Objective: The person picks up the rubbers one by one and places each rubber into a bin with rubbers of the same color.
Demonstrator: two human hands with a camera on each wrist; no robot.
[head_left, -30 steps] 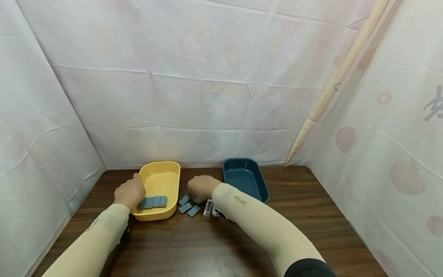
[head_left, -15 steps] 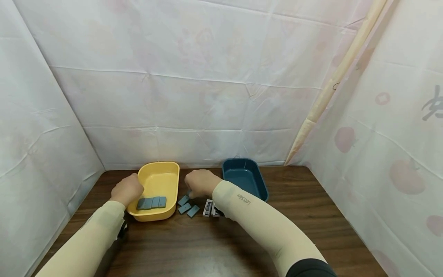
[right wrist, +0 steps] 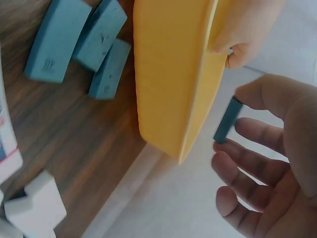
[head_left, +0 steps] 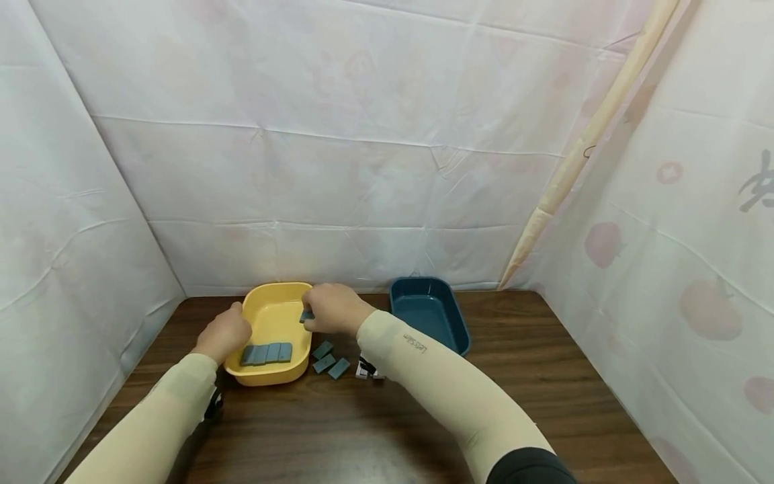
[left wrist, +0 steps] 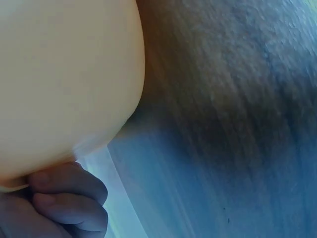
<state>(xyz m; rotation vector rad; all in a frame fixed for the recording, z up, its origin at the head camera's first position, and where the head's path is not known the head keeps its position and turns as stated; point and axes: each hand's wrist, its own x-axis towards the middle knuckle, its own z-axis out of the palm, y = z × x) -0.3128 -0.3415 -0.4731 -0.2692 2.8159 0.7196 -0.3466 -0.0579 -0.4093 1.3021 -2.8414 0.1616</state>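
My left hand [head_left: 224, 333] grips the left rim of a yellow plastic tray [head_left: 266, 378]; its curled fingers [left wrist: 74, 208] show against the wall in the left wrist view. Inside, near the front, blue-grey erasers [head_left: 266, 353] lie in a row. My right hand [head_left: 334, 309] is at the tray's right rim, raised above the table. Between thumb and fingertips it pinches one blue-grey eraser [right wrist: 228, 120], with the other fingers loosely bent. On the table just right of the tray lie 3 loose blue-grey erasers [head_left: 324, 364], stamped on their faces.
White pieces with printed labels [head_left: 363, 371] lie under my right forearm. A dark blue tray [head_left: 459, 329] stands at the back right of the brown wooden table [head_left: 290, 437]. White sheets [head_left: 351, 168] hang behind and at both sides.
My right hand has picked up a blue-grey eraser from the loose group and moved it up and left to the yellow tray's right rim. The left hand keeps its hold, nearly still.
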